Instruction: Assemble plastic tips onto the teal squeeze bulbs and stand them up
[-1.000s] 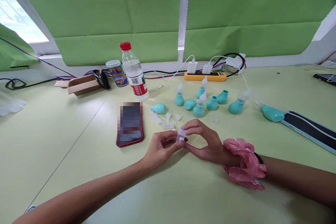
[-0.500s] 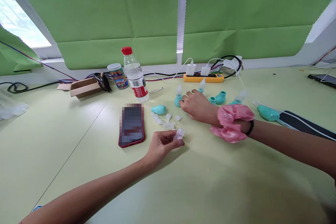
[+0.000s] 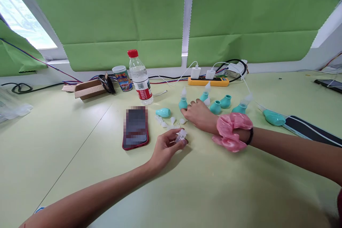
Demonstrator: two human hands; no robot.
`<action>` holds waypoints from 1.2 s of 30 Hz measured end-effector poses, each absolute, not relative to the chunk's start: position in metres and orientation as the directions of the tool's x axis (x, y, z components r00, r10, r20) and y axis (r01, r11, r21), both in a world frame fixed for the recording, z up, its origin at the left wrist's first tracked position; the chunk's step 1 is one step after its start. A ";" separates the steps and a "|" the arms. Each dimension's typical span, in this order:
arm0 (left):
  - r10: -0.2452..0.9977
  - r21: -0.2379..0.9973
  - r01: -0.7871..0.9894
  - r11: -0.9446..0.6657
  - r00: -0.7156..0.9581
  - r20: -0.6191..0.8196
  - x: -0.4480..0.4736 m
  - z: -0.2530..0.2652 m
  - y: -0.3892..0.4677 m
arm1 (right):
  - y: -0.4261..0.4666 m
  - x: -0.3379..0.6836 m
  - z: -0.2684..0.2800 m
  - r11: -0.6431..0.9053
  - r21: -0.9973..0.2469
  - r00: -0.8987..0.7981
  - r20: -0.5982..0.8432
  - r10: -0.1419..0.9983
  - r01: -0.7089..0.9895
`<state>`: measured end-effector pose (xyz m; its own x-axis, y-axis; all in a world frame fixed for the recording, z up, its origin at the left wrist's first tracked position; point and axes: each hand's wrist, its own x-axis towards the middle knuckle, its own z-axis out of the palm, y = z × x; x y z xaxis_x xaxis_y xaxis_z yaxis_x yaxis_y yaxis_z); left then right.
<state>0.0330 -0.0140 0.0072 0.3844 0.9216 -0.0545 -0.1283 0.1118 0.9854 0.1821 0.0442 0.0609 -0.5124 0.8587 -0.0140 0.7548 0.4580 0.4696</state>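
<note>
My left hand (image 3: 167,146) pinches a small translucent plastic piece (image 3: 181,135) between thumb and fingers, just above the table. My right hand (image 3: 199,114), with a pink scrunchie (image 3: 233,131) at the wrist, hovers palm down; its fingers look bent and apart, with the tips partly hidden. Close by its fingertips lies a small white translucent tip (image 3: 182,121). A teal bulb (image 3: 183,103) with a clear nozzle stands beyond the fingers. More loose translucent pieces (image 3: 161,122) lie left of it, near a teal bulb on its side (image 3: 163,112).
Behind my right hand stand more teal bulbs (image 3: 215,107), some with nozzles. A phone (image 3: 135,127) lies left, below a water bottle (image 3: 141,84) and a can (image 3: 123,78). A yellow power strip (image 3: 208,81), cables and a cardboard box (image 3: 89,89) line the back.
My right hand has drawn slightly nearer and left, uncovering more of the bulbs and a white tip behind it. The piece in my left hand has turned a little. The view has shifted slightly.
</note>
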 end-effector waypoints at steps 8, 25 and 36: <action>0.941 0.998 -0.052 0.041 0.339 -0.021 0.034 0.009 -0.013 | 0.001 0.226 0.063 0.793 0.129 -0.786 0.298 0.541 0.595; 0.918 1.000 -0.029 -0.011 0.395 0.022 0.036 0.006 -0.014 | -0.005 0.229 -0.001 0.429 -0.881 -0.344 0.347 0.873 0.200; 0.893 0.976 -0.199 0.090 0.450 0.009 0.033 0.005 -0.013 | -0.017 0.217 0.005 0.544 -0.726 -0.324 0.440 0.837 0.420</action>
